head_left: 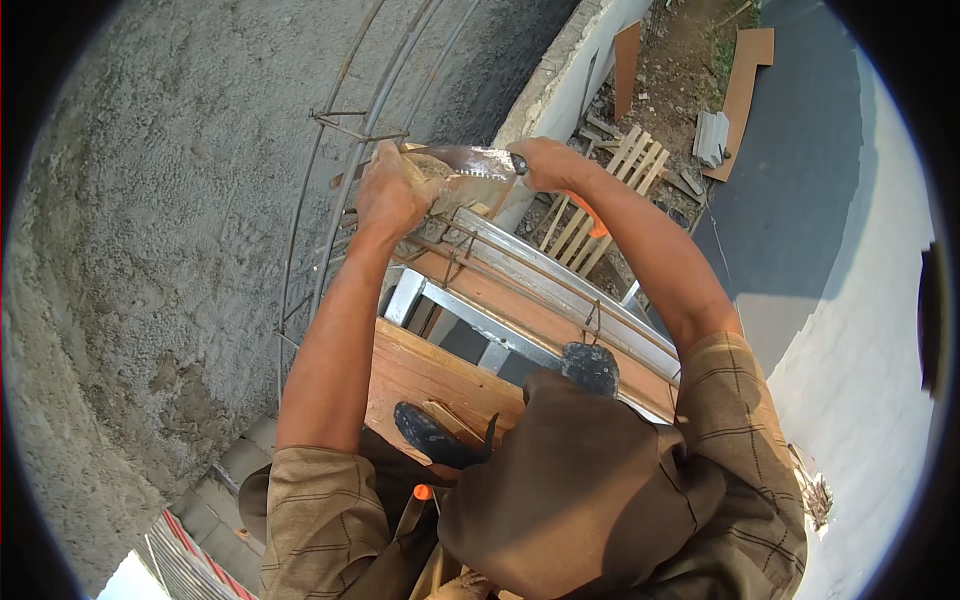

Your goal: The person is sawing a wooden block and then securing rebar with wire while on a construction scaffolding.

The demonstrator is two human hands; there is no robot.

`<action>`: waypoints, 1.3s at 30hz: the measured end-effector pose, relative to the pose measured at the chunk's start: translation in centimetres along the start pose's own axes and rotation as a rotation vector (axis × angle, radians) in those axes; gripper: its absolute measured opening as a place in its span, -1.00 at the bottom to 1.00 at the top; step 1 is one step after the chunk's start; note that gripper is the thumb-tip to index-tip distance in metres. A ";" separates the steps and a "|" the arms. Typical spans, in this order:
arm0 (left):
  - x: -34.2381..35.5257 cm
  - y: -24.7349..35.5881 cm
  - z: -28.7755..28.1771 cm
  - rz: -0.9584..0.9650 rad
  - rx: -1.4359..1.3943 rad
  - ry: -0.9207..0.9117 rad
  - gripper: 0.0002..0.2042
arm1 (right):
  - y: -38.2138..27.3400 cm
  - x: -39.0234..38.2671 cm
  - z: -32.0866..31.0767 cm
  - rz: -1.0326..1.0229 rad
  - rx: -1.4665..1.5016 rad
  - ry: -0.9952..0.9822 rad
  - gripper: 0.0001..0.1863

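A handsaw point(478, 160) with a worn metal blade lies across a piece of wood point(428, 168) at the top of the wall. My right hand point(550, 165) is closed round the saw's dark handle at the blade's right end. My left hand point(388, 197) grips the piece of wood at the blade's far left end, its fingers partly hidden. Thin steel rebar point(345, 185) runs close beside my left hand. Below my hands, a long wooden board point(480, 275) with rebar and ties along it stretches toward the lower right.
My dark shoes stand on a wooden plank point(440, 370) and near a metal frame point(490, 330). A rough grey cement wall point(180, 220) rises on the left. Far below lie a wooden pallet point(610, 200), rubble and a brown board point(745, 100). A hammer-like orange-tipped tool point(423, 492) hangs at my waist.
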State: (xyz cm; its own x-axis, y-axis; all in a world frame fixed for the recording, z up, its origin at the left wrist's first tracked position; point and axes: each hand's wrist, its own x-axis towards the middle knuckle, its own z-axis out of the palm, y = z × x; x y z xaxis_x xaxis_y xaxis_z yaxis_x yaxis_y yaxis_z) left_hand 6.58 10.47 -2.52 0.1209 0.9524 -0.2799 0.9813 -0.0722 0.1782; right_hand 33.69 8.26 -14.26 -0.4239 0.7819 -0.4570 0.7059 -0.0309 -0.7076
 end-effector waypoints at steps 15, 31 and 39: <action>0.4 -0.3 -1.1 0.031 -0.076 -0.149 -0.26 | 1.1 2.2 3.0 -0.039 0.044 0.046 -0.46; 0.8 -0.6 -0.8 0.067 -0.074 -0.137 -0.30 | 7.5 9.4 6.9 -0.214 -0.042 0.065 -0.36; 0.6 -0.7 -0.4 0.076 -0.050 -0.124 -0.35 | -1.2 3.1 1.9 -0.115 0.037 -0.019 -0.40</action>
State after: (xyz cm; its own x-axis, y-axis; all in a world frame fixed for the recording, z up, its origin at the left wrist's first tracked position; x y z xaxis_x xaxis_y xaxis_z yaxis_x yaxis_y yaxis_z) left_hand 5.87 11.19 -2.41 0.2149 0.9005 -0.3779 0.9605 -0.1247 0.2489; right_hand 30.49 9.54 -15.87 -0.5120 0.7695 -0.3818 0.6310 0.0353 -0.7750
